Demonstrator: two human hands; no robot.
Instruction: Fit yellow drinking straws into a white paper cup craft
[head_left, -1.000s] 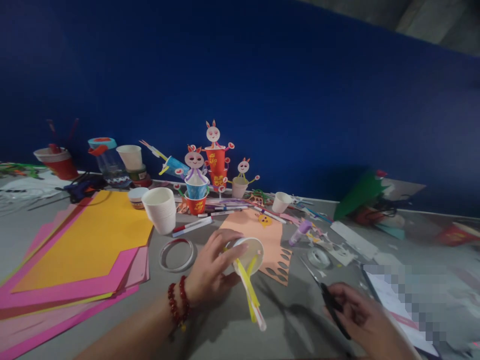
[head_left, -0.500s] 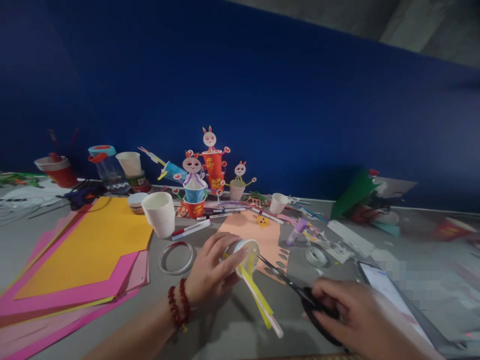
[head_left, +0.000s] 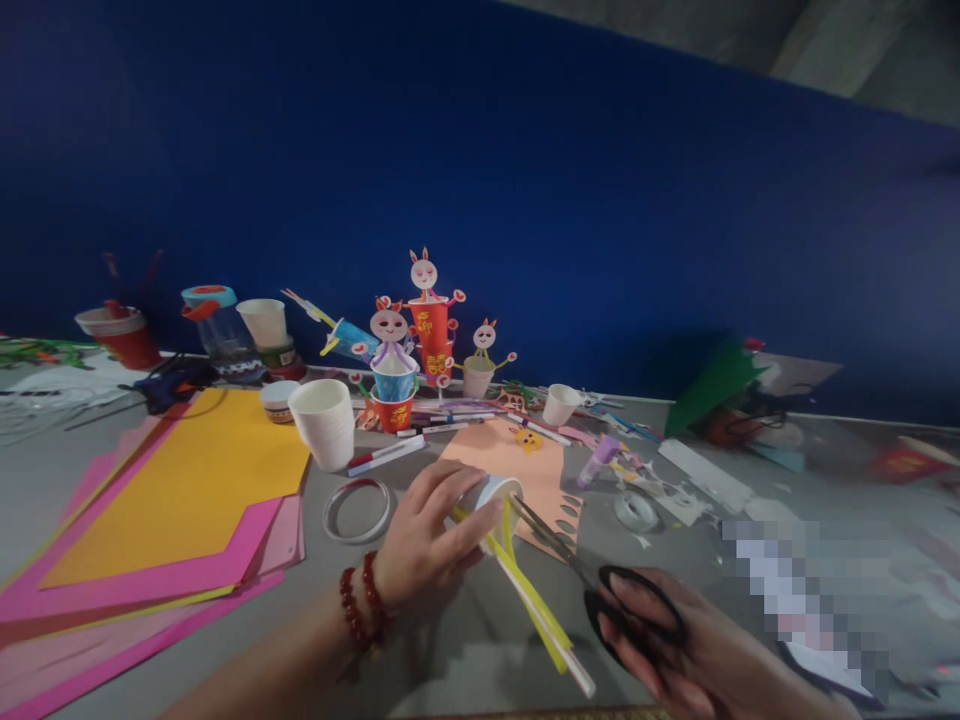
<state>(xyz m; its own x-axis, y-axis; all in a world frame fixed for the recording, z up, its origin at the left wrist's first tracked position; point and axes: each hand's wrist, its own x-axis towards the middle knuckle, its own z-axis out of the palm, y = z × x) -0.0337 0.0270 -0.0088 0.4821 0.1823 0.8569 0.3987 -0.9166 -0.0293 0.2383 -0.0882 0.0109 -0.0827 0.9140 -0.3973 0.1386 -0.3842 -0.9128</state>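
Sideways, left hand (head_left: 424, 545) fingers grip cup (head_left: 496, 503); right hand (head_left: 694, 655) fingers loop scissors (head_left: 592, 580), tips toward cup.

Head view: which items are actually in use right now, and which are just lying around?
In use:
- left hand gripping a white paper cup on its side
- yellow strips trailing from the cup
- right hand holding black scissors, blades by the cup

Lying about:
- stack of white cups
- coloured paper sheets
- tape ring
- bunny cup figures
- glue stick
- markers

No legible text or labels
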